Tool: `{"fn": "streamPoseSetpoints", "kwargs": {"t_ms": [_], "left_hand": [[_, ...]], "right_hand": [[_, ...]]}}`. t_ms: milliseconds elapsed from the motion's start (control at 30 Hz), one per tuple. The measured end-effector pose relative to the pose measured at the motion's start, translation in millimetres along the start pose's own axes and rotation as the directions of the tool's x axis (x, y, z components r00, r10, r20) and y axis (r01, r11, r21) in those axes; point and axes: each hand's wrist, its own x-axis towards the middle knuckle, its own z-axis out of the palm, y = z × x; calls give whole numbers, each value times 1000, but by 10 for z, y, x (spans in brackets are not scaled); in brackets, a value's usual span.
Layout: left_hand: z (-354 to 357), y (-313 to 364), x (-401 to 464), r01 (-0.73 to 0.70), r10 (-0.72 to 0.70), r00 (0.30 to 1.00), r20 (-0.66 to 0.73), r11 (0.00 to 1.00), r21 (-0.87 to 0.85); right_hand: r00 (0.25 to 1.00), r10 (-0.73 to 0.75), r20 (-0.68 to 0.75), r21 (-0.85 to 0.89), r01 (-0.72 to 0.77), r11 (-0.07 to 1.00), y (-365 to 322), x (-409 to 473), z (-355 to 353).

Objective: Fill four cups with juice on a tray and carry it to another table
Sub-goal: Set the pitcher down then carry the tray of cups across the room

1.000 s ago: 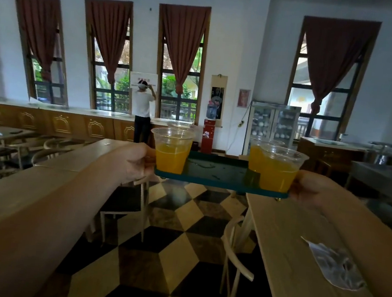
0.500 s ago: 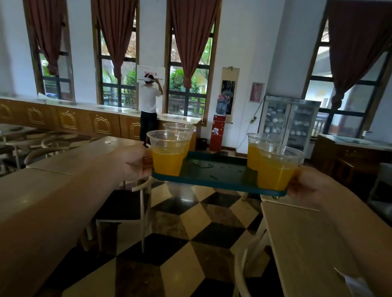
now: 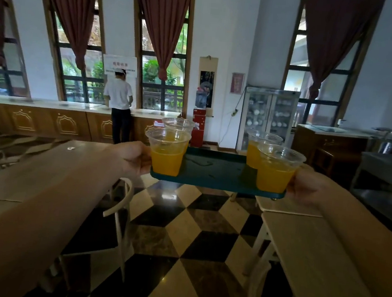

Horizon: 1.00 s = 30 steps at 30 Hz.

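A dark green tray is held level in the air over the aisle, at arm's length. My left hand grips its left end and my right hand grips its right end. Clear plastic cups with orange juice stand on it: a near left cup, a far left cup partly hidden behind it, a near right cup and a far right cup. The tray's middle is bare.
A long wooden table runs along my left with a white chair beside it. Another pale table lies at my right. A checkered floor aisle runs between them. A person in white stands at the far counter.
The view has advanced along the aisle and tilted up; the far counter, person and cabinet look closer. The crumpled paper on the right table has slid out of view. Both hands keep their grip.
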Motion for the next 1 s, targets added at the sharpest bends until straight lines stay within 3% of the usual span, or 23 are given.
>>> {"fn": "streamPoseSetpoints", "kwargs": {"t_ms": [167,400,600,800,1000], "left_hand": [[-16,177,929,3,-3,1000,6,1000,0],[182,260,2239,26,-29,998,60,998,50],[534,452,3471,70,-76,995,70,994,79],[968,674,4667,62,-65,992,104,998,27],[1335,843,5887,83,-88,986,139,996,45]], "right_hand": [[1000,-7,-6,4,7,1000,3,668,143],[992,43,-119,47,-38,998,63,1633,72],[984,116,-132,30,-113,993,26,2799,-211],[987,98,-126,37,-94,995,-169,3962,-530],[963,154,-222,48,-147,988,-230,5063,-937]]}}
